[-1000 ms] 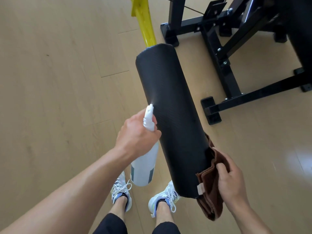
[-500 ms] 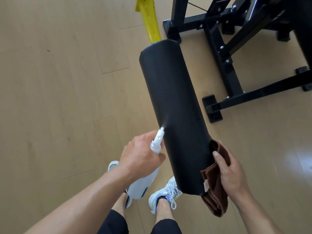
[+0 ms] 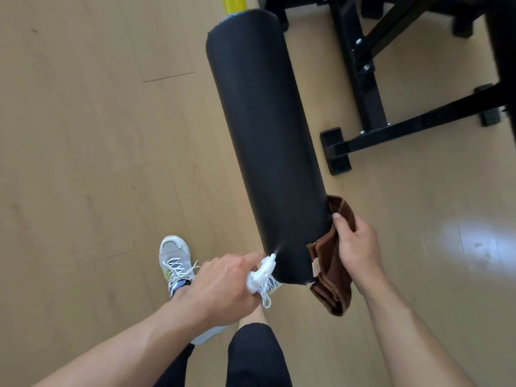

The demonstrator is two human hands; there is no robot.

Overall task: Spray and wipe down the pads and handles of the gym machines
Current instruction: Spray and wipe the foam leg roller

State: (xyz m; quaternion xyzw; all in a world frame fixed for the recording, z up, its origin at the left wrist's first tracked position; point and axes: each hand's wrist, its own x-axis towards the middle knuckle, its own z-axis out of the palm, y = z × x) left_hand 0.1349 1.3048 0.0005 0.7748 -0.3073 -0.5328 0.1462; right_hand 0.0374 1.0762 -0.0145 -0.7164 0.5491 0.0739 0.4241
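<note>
Pale wood floor (image 3: 83, 135) lies under the black roller pad (image 3: 262, 135) at frame centre. Left hand (image 3: 220, 289), clamped on the spray bottle (image 3: 261, 272), mists its near end; right hand (image 3: 357, 247) grips a folded brown cloth (image 3: 332, 277), likely wiping next.

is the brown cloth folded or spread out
Folded: the brown cloth shows stacked layered edges, bunched in the right hand beside the black roller pad.

Black roller pad (image 3: 262, 135); brown cloth (image 3: 332, 269) touching its end.
</note>
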